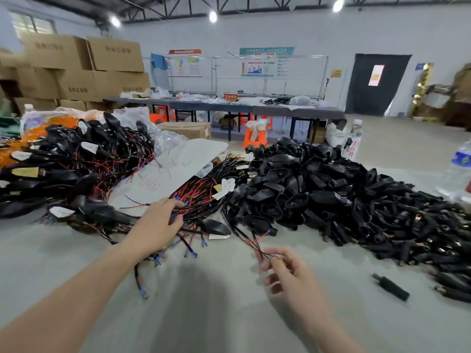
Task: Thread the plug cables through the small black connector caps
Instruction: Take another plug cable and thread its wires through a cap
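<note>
A bundle of black plug cables (pixel 204 197) with red and black wire ends lies in the middle of the grey table. My left hand (pixel 158 225) rests on the near end of that bundle, fingers spread over the wires. My right hand (pixel 288 271) pinches the red and black wire tips of one cable (pixel 251 238) that runs back towards the bundle. A small black connector cap (pixel 273 231) sits on that cable. A large heap of black connector caps (pixel 331 197) fills the right side of the table.
A pile of black plugs with wires and paper tags (pixel 63 174) lies at the left. One loose black cap (pixel 391 286) lies near my right hand. A water bottle (pixel 461 169) stands at the right edge. White foam sheet (pixel 178 166) lies behind the bundle.
</note>
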Available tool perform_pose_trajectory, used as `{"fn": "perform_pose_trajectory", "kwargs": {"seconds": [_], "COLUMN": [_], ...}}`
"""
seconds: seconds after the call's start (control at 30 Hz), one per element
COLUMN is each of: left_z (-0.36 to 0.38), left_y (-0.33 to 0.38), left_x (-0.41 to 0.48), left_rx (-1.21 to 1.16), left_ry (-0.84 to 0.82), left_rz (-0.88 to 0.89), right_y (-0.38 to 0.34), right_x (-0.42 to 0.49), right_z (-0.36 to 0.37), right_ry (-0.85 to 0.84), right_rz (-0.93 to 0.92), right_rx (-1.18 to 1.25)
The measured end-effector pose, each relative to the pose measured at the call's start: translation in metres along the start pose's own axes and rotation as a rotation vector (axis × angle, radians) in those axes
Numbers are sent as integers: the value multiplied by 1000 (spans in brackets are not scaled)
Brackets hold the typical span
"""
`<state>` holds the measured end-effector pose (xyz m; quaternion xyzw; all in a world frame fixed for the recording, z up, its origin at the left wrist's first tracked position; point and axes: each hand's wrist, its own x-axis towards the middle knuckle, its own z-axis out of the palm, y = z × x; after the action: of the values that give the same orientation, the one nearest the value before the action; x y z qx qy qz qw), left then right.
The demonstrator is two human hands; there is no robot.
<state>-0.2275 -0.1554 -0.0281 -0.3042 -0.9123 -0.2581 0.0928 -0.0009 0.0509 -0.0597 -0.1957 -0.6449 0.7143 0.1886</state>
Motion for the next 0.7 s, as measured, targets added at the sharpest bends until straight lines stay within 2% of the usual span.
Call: {"fn": "perform_pose_trajectory", "kwargs": {"seconds": [0.13, 0.3, 0.47, 0.57, 0.63, 0.7], "left_z": [36, 62, 65, 55, 51, 55], "left_y": [35, 53, 51, 56, 70, 100], "left_x": [15, 33, 41, 40, 36, 30], "left_rx": [50, 366, 469, 316, 88, -258], "left_ry": [-101, -334, -340, -273, -117, -19], "left_rz": [73, 85, 109, 23, 0, -29], "right_y": [6, 8, 10, 9, 8, 8], "right_x": [12, 20, 26, 28, 31, 34], "right_z": [-45, -72, -85, -94, -98, -97], "right_ry": [137, 185, 221, 238, 220, 184], "right_rz": [-26, -85, -80, -49, -36, -31], "right_rx": [-44, 7, 190, 299, 360, 418]}}
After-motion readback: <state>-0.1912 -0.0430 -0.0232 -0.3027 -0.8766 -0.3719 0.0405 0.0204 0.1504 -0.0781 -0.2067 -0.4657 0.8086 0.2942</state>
